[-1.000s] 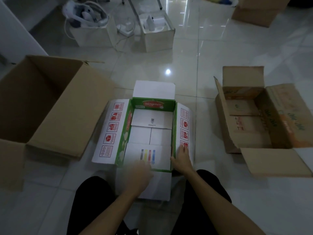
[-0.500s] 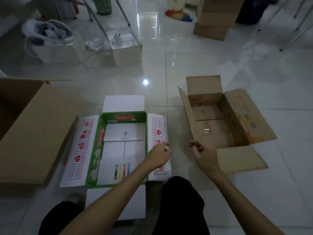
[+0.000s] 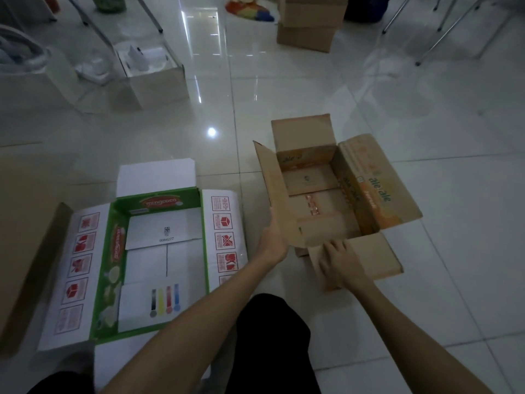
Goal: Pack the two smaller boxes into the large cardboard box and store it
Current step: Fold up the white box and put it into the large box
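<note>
A small brown box (image 3: pixel 312 206) printed "ale-ale" lies open on the floor at centre right, all flaps spread. My left hand (image 3: pixel 274 240) presses flat against the outside of its left flap. My right hand (image 3: pixel 339 260) rests fingers-down on its near flap. The green and white "mingococo" box (image 3: pixel 159 251) lies open at lower left, flaps flat on the tiles, with nothing inside. The large cardboard box (image 3: pixel 25 251) shows only as a brown wall at the far left edge.
Two stacked brown cartons (image 3: pixel 308 21) stand at the back. A white open box (image 3: pixel 153 72) and a bag of items (image 3: pixel 22 61) sit at the back left. Metal chair legs (image 3: pixel 443 27) cross the back right. My dark-clothed knees (image 3: pixel 272 331) are at the bottom.
Both hands left the green and white box and moved right onto the brown "ale-ale" box's flaps. The view swung right, pushing the large box to the left edge.
</note>
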